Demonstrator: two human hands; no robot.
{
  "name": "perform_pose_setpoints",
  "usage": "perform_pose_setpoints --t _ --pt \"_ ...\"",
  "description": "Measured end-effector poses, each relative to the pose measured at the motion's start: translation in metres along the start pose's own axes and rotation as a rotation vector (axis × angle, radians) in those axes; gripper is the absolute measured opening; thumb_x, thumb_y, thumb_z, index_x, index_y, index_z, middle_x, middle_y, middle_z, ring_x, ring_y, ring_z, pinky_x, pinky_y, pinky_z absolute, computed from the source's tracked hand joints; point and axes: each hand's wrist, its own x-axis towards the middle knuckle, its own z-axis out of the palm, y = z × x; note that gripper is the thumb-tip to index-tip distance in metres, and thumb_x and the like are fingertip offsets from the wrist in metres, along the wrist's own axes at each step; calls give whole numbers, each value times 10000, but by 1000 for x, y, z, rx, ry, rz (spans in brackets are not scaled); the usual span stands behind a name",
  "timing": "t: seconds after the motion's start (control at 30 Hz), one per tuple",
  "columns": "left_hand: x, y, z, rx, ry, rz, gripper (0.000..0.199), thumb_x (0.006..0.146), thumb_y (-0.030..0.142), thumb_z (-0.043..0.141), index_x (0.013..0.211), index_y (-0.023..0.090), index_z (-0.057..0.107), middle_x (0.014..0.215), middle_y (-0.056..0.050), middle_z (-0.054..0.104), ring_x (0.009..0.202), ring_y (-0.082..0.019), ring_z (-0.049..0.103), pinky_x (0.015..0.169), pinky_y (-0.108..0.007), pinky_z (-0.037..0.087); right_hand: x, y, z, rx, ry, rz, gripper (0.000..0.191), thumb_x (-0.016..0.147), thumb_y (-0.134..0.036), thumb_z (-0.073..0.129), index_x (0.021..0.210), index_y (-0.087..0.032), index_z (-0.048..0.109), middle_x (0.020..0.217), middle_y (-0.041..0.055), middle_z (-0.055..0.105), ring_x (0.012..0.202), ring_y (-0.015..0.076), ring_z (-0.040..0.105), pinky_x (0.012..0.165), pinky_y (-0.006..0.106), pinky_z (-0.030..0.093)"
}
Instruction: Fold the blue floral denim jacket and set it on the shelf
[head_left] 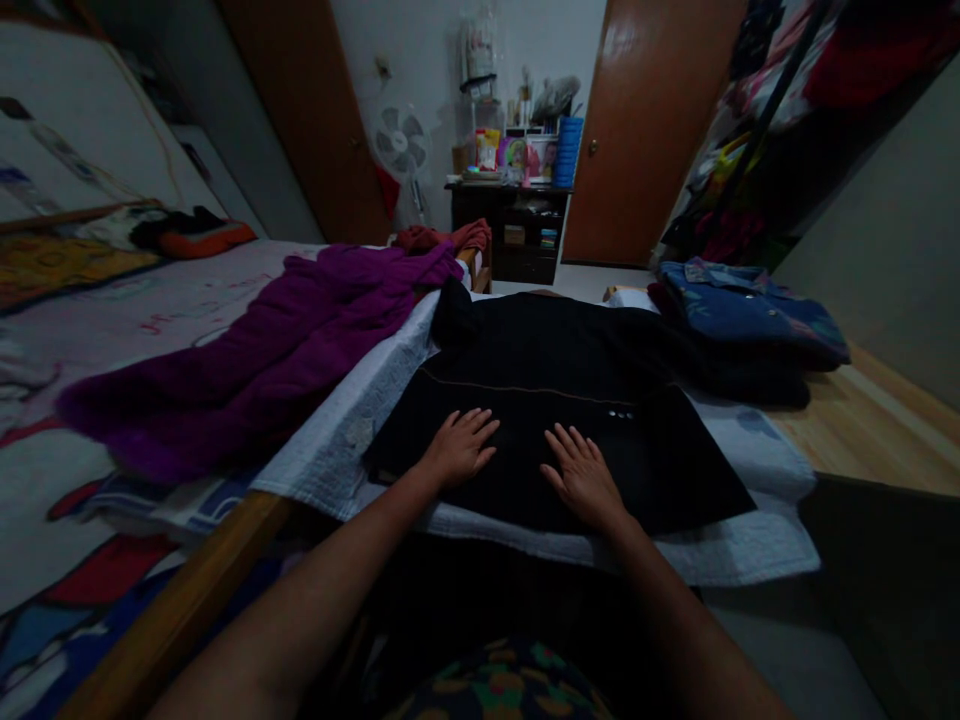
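A black garment (525, 350) with a thin tan seam line lies spread out on a light cloth (750, 545). My left hand (461, 447) rests flat on the garment's lower left part, fingers apart. To its right, my right hand (583, 475) also lies flat on the black fabric with its fingers spread. Neither hand grips anything. A few small pale marks show on the garment right of my right hand. One dark sleeve stretches out at the right, beside the folded blue clothes.
A purple garment (300, 340) lies on the bed at the left, near a wooden rail (187, 600). Folded blue clothes (750, 305) are stacked at the right on a wooden surface (885, 425). A fan (401, 142) and a dark cabinet (506, 225) stand at the back.
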Motion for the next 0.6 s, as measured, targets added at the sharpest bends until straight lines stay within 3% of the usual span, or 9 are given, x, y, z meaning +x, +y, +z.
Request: perform_pose_setpoints --t 0.2,0.43,0.6 --pt "15 -27 -2 -6 -66 -59 535 976 493 346 1464 277 378 1559 -46 346 1433 -222 292 1151 -433 243 2 -1 1 -11 -16 5 623 973 -523 336 1519 -227 294 1592 40 244 1473 254 156 1175 466 148" --pt "34 -63 -13 -27 -171 -164 552 971 490 349 1482 280 340 1574 -45 316 1444 -230 269 1161 -470 207 1 -2 -2 -2 -27 10 620 974 -520 331 1518 -225 298 1594 30 237 1474 248 155 1177 458 149" --pt "39 -49 -26 -7 -251 -311 530 955 408 404 1460 249 378 1560 -90 337 1446 -288 253 1137 -570 204 1 -1 -1 4 -7 5 615 972 -514 346 1514 -225 307 1589 36 252 1470 248 171 1177 456 151"
